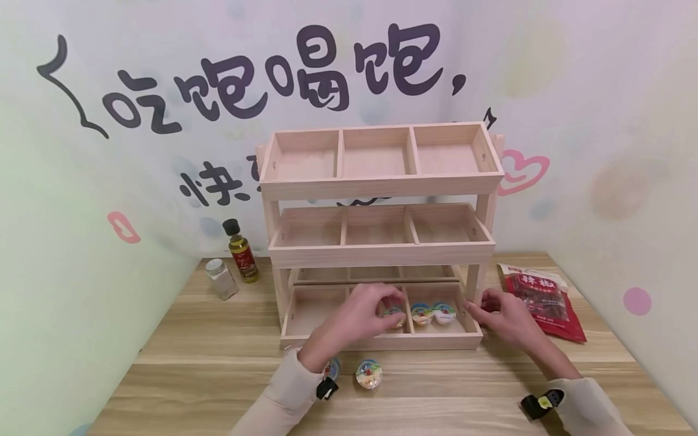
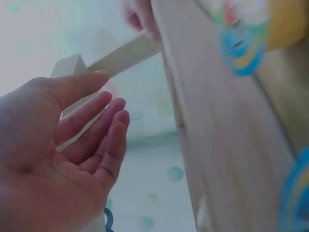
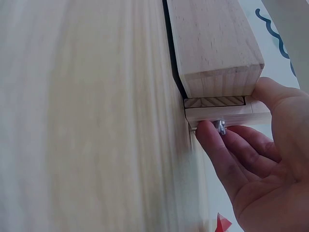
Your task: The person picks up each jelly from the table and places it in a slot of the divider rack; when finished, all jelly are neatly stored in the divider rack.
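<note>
A three-tier wooden rack (image 1: 382,188) stands on the table. My left hand (image 1: 366,312) reaches over its bottom tray, fingers loosely bent, with nothing between thumb and fingers in the left wrist view. A small jelly cup (image 1: 395,316) shows just behind the thumb, in the middle compartment. Two more jelly cups (image 1: 433,313) sit in the right compartment. On the table in front lie a lidded cup (image 1: 369,374) and another cup (image 1: 331,368), partly hidden by my left wrist. My right hand (image 3: 260,154) holds the rack's right side, thumb and fingertips around the wood beside a metal bolt (image 3: 220,127).
A red bag of dried chillies (image 1: 545,300) lies right of the rack, close to my right hand. At the left stand an oil bottle (image 1: 242,253) and a white-capped jar (image 1: 221,278). Printed walls surround the table (image 1: 207,363) at the back and sides.
</note>
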`<control>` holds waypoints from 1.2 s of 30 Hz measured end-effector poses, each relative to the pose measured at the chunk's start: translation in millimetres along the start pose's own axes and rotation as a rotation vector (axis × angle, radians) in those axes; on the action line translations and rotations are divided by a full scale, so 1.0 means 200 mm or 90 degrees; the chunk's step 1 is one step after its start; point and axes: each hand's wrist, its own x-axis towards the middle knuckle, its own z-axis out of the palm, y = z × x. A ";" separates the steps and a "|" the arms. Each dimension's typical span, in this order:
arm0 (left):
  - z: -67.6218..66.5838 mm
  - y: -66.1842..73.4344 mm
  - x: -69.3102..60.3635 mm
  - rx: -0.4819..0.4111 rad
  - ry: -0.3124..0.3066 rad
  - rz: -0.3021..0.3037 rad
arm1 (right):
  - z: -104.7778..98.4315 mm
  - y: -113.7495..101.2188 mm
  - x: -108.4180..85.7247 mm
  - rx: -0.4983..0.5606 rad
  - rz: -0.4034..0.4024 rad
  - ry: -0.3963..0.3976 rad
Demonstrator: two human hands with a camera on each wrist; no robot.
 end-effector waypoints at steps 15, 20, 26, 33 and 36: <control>0.04 -0.09 -0.31 -0.016 -0.054 0.005 | 0.01 -0.01 0.00 0.003 0.008 -0.007; 0.03 -0.10 -0.35 -0.001 -0.108 0.018 | 0.00 0.00 0.00 -0.007 0.020 -0.008; 0.04 -0.09 -0.35 0.049 -0.166 0.066 | 0.00 0.01 -0.01 -0.004 0.022 -0.007; 0.03 -0.09 -0.38 0.061 -0.200 0.064 | 0.00 0.01 0.00 0.001 0.006 -0.005; 0.03 -0.11 -0.38 0.049 -0.199 0.075 | 0.00 0.01 0.00 -0.003 0.005 -0.005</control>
